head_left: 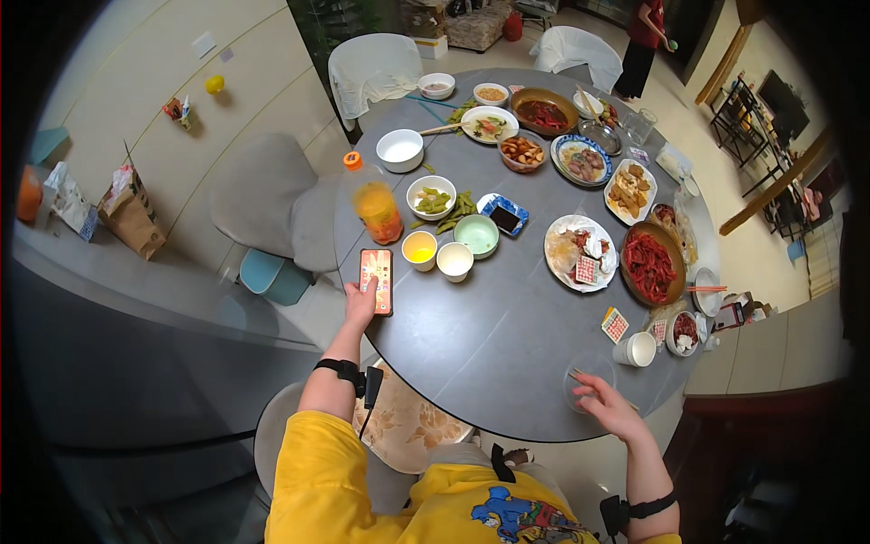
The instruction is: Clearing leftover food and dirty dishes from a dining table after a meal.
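My left hand (361, 303) is at the table's left edge, holding a smartphone (377, 288) with a lit orange screen. Its thumb reaches over the screen and the other fingers are mostly hidden. At the front right, my right hand (609, 408) has its fingers apart, over or beside a clear round dish (580, 400); whether they touch I cannot tell. Beyond the phone stand an orange-capped bottle of orange drink (377, 213), a cup of yellow liquid (420, 251) and a pale paper cup (455, 261). A white paper cup (634, 350) is the nearest cup to my right hand.
Several dishes crowd the far and right parts of the grey round table (480, 354), among them a brown pan of red food (652, 263) and a white plate of scraps (562, 245). A green bowl (477, 235) stands mid-table. Behind, a person in red (645, 32) stands.
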Tool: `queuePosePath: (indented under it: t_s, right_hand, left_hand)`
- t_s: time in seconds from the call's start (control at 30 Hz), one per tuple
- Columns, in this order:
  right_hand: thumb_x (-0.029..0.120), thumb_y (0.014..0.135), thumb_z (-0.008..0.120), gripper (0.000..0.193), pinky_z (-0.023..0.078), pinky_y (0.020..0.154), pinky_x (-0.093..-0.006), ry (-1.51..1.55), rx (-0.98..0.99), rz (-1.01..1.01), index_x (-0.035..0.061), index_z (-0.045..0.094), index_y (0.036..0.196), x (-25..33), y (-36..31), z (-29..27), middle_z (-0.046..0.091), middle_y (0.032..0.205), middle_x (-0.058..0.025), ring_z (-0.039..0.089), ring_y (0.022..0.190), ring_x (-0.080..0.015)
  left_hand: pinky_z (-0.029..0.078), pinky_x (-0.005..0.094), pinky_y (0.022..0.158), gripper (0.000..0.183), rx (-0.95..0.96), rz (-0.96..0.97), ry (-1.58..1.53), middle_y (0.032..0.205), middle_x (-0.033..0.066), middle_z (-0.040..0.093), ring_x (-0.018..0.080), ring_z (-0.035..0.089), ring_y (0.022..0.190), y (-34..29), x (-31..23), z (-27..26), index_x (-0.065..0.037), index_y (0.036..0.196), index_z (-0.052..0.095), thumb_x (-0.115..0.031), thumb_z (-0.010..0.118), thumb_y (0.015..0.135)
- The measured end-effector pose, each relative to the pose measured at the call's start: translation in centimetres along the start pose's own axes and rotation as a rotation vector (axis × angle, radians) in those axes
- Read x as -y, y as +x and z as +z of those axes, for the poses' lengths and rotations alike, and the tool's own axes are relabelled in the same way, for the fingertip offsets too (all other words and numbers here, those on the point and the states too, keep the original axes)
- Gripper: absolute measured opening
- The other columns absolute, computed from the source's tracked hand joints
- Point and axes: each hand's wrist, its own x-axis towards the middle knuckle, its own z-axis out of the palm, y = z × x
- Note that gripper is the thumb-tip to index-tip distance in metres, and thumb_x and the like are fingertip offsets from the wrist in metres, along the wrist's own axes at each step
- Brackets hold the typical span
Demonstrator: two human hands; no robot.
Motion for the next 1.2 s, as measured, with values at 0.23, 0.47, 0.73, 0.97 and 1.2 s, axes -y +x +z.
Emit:
queuePosePath:
  t_s: [0.23,0.47,0.73,0.97,1.2]
  right_hand:
    - [0.014,0.089,0.054,0.049,0.043,0.077,-0.0218,0.024,-0.073,0.086,0.0060,0.041,0.135,-1.1,-0.9,-1.1,0.055,0.113,-0.0039,0.052,0.084,-0.0063]
    - [0.017,0.088,0.056,0.048,0.045,0.080,-0.0248,-0.026,-0.006,0.061,0.0038,0.044,0.132,-1.8,2.6,-0.3,0.057,0.113,-0.0060,0.055,0.085,-0.0095]
    - [0.020,0.087,0.057,0.049,0.047,0.082,-0.0279,-0.254,0.123,-0.048,0.0036,0.045,0.131,3.1,6.1,0.5,0.058,0.114,-0.0097,0.057,0.086,-0.0138]
    - [0.018,0.084,0.058,0.050,0.047,0.086,-0.0324,-0.387,0.167,-0.166,0.0041,0.045,0.131,6.8,9.7,0.1,0.057,0.116,-0.0148,0.059,0.096,-0.0206]
    - [0.014,0.081,0.060,0.061,0.041,0.098,-0.0387,-0.495,0.143,-0.361,0.0005,0.035,0.135,8.1,18.1,4.2,0.048,0.126,-0.0211,0.051,0.114,-0.0329]
  left_hand:
    - [0.039,0.0468,0.095,0.067,-0.074,0.158,0.472,0.121,0.0220,0.053,0.0406,0.049,0.111,-2.2,-2.4,1.8,0.002,0.118,0.054,-0.056,0.049,0.084]
    - [0.040,0.0409,0.098,0.068,0.030,0.541,0.065,0.124,0.0179,0.051,0.0320,0.049,0.114,-5.0,-5.2,4.4,-0.003,0.131,0.042,-0.018,0.071,0.072]
    - [0.034,0.0410,0.106,0.108,-0.020,0.623,-0.079,0.136,0.0237,0.037,0.0370,0.040,0.125,-3.3,-8.7,8.2,-0.007,0.147,0.003,-0.002,0.075,0.065]
    - [0.038,0.0387,0.103,0.101,-0.043,0.559,-0.010,0.136,0.0203,0.039,0.0339,0.044,0.122,-3.2,-9.6,8.8,-0.004,0.142,0.021,-0.008,0.082,0.062]
    - [0.041,0.0386,0.097,0.078,-0.117,0.679,0.111,0.118,0.0159,0.048,0.0323,0.047,0.113,-7.5,-7.3,6.3,-0.003,0.126,0.042,-0.015,0.083,0.061]
